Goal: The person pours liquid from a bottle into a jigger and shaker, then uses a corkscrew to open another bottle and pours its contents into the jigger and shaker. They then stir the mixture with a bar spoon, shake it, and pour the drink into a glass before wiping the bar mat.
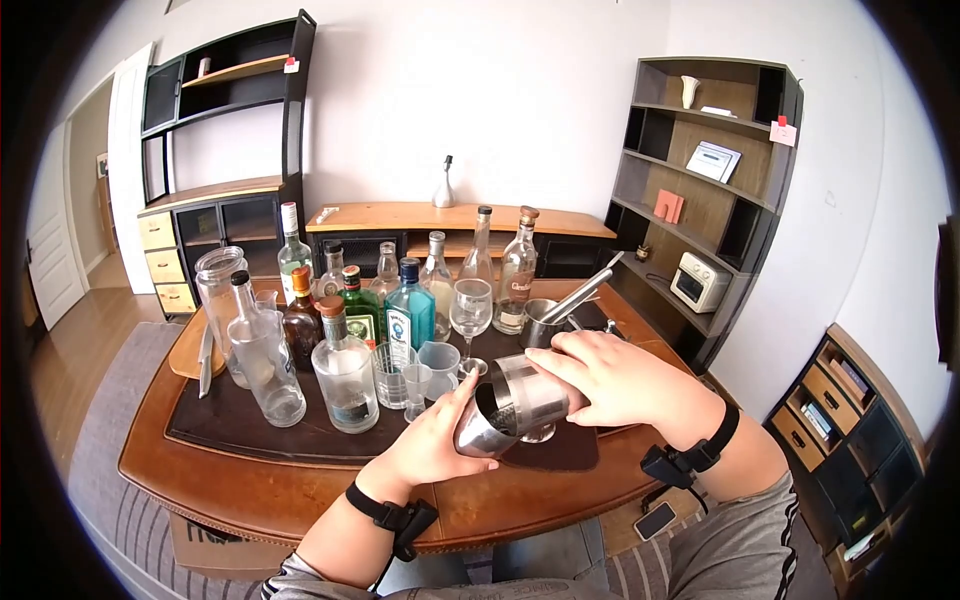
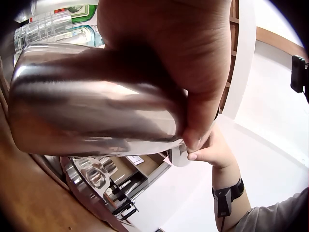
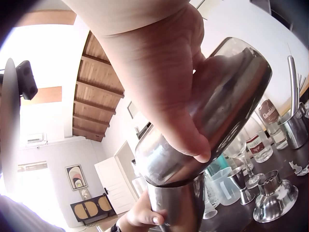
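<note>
In the head view my left hand [image 1: 432, 440] grips a metal shaker tin [image 1: 478, 438] low over the near side of the table. My right hand [image 1: 625, 375] holds a second metal shaker tin [image 1: 525, 385], tilted with its mouth end at the first tin. From the right wrist view, the right hand [image 3: 174, 101] wraps the tilted upper tin [image 3: 227, 96], its lower end overlapping the rim of the lower tin [image 3: 176, 205]. Left fingers curl round that lower tin. The left wrist view has the left hand [image 2: 183, 53] on its smooth side [image 2: 96, 106]. The tins' contents are hidden.
Several bottles, such as a blue bottle [image 1: 410, 305], stand behind the hands with a wine glass [image 1: 470, 310]. A strainer top [image 3: 275, 198] and a jigger [image 3: 243, 186] sit close by. A knife [image 1: 206, 362] lies at left; a metal cup [image 1: 541, 322] holds tools.
</note>
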Demonstrator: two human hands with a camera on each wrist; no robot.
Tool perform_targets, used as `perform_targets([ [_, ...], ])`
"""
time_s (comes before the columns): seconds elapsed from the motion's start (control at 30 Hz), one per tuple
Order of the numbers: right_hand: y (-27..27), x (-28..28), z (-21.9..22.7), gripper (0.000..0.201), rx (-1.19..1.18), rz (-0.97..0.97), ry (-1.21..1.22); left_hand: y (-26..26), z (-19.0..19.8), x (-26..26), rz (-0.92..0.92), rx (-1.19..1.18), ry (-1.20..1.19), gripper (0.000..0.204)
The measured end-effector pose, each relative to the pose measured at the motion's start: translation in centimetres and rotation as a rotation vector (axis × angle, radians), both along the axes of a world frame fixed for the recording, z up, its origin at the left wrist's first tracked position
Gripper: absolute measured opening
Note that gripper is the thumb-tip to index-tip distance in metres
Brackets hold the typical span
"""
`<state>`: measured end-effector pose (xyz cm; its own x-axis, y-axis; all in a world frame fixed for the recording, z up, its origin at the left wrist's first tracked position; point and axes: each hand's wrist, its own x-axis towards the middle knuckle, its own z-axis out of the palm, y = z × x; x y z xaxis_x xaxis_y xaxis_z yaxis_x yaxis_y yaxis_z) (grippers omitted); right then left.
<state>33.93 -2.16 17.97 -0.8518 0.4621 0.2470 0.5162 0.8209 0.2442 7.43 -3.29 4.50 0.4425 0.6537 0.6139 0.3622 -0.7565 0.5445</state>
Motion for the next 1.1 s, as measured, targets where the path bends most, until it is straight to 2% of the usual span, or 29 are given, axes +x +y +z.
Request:
perform_targets([
  [0.27,0.1,-0.8,0.9,0.086,0.02,-0.006,-0.053,0.2,-0.3,-0.1,0.028,-0.018,-0.017,0.121],
  [0.67,0.0,-2.1,2.5,0.082,0.329,0.082,-0.148,0.3,-0.6,-0.2,0.051,-0.091,-0.097,0.123],
  [0.77,0.0,-2.7,3.1,0.07,0.475,0.092,-0.239,0.4,-0.7,-0.2,0.029,-0.098,-0.152,0.124],
  [0.87,-0.1,-3.2,3.4,0.057,0.549,0.124,-0.225,0.3,-0.6,-0.2,-0.005,-0.103,-0.218,0.125],
  [1.1,-0.3,-4.3,5.9,0.047,0.772,0.253,-0.242,0.0,-0.4,-0.3,-0.069,-0.135,-0.391,0.127],
])
